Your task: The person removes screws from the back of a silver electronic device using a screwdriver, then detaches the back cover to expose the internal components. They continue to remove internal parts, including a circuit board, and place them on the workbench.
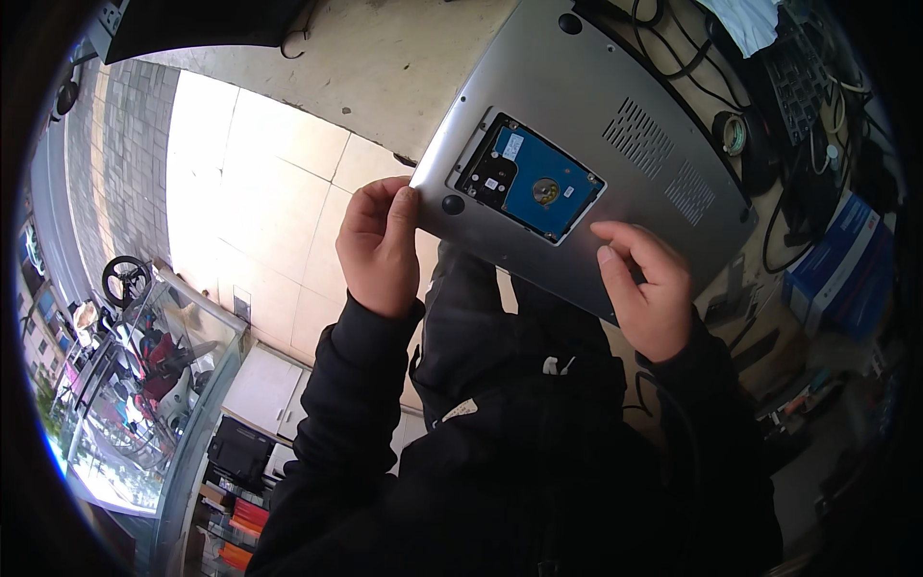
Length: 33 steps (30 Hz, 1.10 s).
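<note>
A silver laptop [558,58] lies upside down in front of me, its vented underside facing up. In its open rectangular bay sits a hard drive [558,183] with a blue face and a black end. My left hand [380,236] grips the laptop's near left edge, thumb on top beside a round black rubber foot [453,204]. Just off the bay's right corner is my right hand [649,279], over the casing. Its thumb and forefinger are bent with a small gap between them, and I see nothing in it.
Black cables [687,67], a keyboard [798,82] and a roll of tape [733,133] crowd the table beyond the laptop. At the right stands a blue and white box [841,260]. Tiled floor [279,183] and a glass display case [192,385] are on the left.
</note>
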Each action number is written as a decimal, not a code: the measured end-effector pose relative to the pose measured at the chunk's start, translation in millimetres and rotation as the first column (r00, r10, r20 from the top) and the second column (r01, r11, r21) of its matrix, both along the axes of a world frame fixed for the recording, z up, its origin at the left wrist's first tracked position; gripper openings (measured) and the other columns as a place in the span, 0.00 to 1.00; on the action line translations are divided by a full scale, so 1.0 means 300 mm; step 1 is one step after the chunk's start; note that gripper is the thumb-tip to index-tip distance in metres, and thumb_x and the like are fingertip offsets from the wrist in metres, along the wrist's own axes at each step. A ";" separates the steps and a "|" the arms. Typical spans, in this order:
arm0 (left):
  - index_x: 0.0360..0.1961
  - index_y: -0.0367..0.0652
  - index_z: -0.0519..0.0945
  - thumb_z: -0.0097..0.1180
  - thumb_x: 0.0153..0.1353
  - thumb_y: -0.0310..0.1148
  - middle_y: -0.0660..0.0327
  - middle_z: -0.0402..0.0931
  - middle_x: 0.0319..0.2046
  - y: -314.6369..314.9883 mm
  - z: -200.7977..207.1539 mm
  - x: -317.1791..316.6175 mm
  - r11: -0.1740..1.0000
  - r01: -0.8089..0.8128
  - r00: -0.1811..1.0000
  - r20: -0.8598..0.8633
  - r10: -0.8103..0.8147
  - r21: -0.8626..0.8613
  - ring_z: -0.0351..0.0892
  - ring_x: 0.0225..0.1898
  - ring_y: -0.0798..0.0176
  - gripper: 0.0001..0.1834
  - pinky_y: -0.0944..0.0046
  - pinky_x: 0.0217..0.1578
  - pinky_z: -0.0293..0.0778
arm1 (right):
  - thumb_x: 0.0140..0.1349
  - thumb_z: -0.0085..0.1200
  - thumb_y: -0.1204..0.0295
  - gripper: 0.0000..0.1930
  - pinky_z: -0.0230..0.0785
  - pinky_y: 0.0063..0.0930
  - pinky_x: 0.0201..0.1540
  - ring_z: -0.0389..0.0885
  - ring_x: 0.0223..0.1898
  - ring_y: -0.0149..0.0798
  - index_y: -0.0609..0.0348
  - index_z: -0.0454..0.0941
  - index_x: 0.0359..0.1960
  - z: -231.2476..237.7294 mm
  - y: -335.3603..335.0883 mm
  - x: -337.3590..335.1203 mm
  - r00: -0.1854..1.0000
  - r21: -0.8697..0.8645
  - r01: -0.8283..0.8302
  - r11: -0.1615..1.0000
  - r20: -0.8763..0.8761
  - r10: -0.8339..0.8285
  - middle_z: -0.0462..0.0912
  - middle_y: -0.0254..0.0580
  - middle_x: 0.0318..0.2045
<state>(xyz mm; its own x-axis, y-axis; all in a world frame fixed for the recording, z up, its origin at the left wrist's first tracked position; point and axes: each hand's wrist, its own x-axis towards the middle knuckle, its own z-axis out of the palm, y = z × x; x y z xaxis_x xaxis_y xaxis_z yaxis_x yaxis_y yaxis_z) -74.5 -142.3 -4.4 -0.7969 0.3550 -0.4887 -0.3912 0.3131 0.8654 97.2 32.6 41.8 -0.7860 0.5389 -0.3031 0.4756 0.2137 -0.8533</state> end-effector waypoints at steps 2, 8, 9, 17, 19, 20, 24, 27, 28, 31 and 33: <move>0.39 0.32 0.75 0.53 0.65 0.28 0.60 0.78 0.32 -0.004 0.004 -0.004 0.999 0.014 1.000 0.001 -0.014 -0.039 0.76 0.32 0.70 0.08 0.72 0.34 0.73 | 0.59 0.52 0.83 0.09 0.63 0.20 0.24 0.70 0.21 0.27 0.67 0.77 0.41 0.001 -0.006 -0.014 0.999 -0.001 -0.035 0.999 -0.004 0.035 0.74 0.38 0.24; 0.32 0.31 0.76 0.58 0.62 0.30 0.59 0.78 0.28 0.007 0.026 -0.024 0.965 0.072 0.986 -0.129 -0.107 -0.251 0.75 0.27 0.71 0.10 0.72 0.31 0.72 | 0.59 0.52 0.82 0.08 0.65 0.23 0.24 0.73 0.20 0.33 0.66 0.77 0.40 -0.006 -0.025 -0.036 0.996 0.054 -0.086 0.995 0.029 0.084 0.76 0.42 0.25; 0.32 0.31 0.76 0.58 0.62 0.31 0.59 0.78 0.27 0.005 0.022 -0.029 0.964 0.077 0.985 -0.130 -0.113 -0.256 0.75 0.27 0.71 0.10 0.72 0.31 0.72 | 0.59 0.52 0.82 0.08 0.65 0.23 0.24 0.73 0.20 0.34 0.66 0.77 0.40 -0.008 -0.024 -0.038 0.995 0.073 -0.097 0.993 0.030 0.095 0.76 0.42 0.25; 0.33 0.29 0.78 0.56 0.63 0.32 0.59 0.78 0.23 0.016 0.075 -0.077 0.961 0.131 0.986 0.134 -0.101 -0.244 0.74 0.22 0.71 0.12 0.73 0.26 0.71 | 0.58 0.53 0.82 0.08 0.64 0.26 0.23 0.73 0.20 0.36 0.67 0.76 0.40 -0.008 -0.032 -0.040 0.992 0.103 -0.127 0.987 0.006 0.127 0.75 0.43 0.24; 0.34 0.28 0.78 0.55 0.63 0.32 0.58 0.78 0.23 0.008 0.069 -0.077 0.978 0.110 0.986 0.145 -0.085 -0.177 0.73 0.21 0.71 0.13 0.72 0.25 0.71 | 0.58 0.53 0.83 0.08 0.63 0.25 0.23 0.73 0.20 0.35 0.67 0.76 0.40 -0.002 -0.030 -0.033 0.993 0.102 -0.118 0.988 0.012 0.117 0.74 0.42 0.24; 0.34 0.28 0.78 0.55 0.63 0.32 0.57 0.78 0.24 0.003 0.068 -0.077 0.982 0.106 0.985 0.152 -0.082 -0.157 0.74 0.21 0.70 0.13 0.72 0.25 0.71 | 0.59 0.53 0.83 0.08 0.63 0.25 0.22 0.72 0.20 0.35 0.68 0.76 0.40 -0.001 -0.028 -0.027 0.995 0.096 -0.103 0.990 0.011 0.103 0.74 0.42 0.24; 0.36 0.27 0.78 0.54 0.64 0.31 0.57 0.78 0.24 -0.011 0.069 -0.080 0.988 0.107 0.977 0.198 -0.084 -0.107 0.74 0.21 0.69 0.12 0.71 0.25 0.72 | 0.59 0.52 0.83 0.07 0.61 0.23 0.22 0.70 0.19 0.31 0.68 0.76 0.40 0.006 -0.014 -0.008 0.995 0.097 -0.095 0.991 0.013 0.094 0.73 0.40 0.24; 0.35 0.28 0.77 0.53 0.65 0.31 0.57 0.77 0.23 -0.011 0.080 -0.083 0.994 0.087 0.966 0.250 -0.066 -0.072 0.74 0.21 0.68 0.12 0.70 0.26 0.71 | 0.60 0.52 0.83 0.08 0.60 0.21 0.22 0.69 0.19 0.30 0.68 0.76 0.40 0.018 -0.014 -0.010 0.994 0.106 -0.110 0.988 0.024 0.108 0.73 0.39 0.24; 0.35 0.29 0.77 0.53 0.65 0.31 0.57 0.77 0.23 -0.010 0.084 -0.082 0.995 0.076 0.962 0.268 -0.057 -0.058 0.74 0.21 0.67 0.12 0.70 0.27 0.71 | 0.60 0.52 0.82 0.08 0.60 0.21 0.21 0.69 0.19 0.29 0.68 0.76 0.40 0.019 -0.015 -0.012 0.994 0.106 -0.111 0.988 0.018 0.110 0.73 0.39 0.24; 0.34 0.30 0.76 0.53 0.65 0.30 0.58 0.75 0.22 -0.006 0.092 -0.078 0.999 0.018 0.956 0.295 -0.005 -0.045 0.74 0.21 0.66 0.10 0.71 0.27 0.70 | 0.60 0.52 0.82 0.08 0.61 0.21 0.22 0.70 0.20 0.29 0.68 0.76 0.41 0.021 -0.018 -0.019 0.993 0.112 -0.115 0.987 0.004 0.115 0.74 0.39 0.25; 0.37 0.31 0.75 0.53 0.65 0.30 0.57 0.76 0.24 -0.013 0.080 -0.068 0.999 -0.011 0.959 0.281 0.021 -0.038 0.75 0.23 0.66 0.10 0.70 0.28 0.72 | 0.60 0.52 0.82 0.08 0.62 0.20 0.22 0.71 0.20 0.29 0.68 0.77 0.41 0.020 -0.015 -0.019 0.994 0.125 -0.109 0.986 0.001 0.110 0.74 0.38 0.26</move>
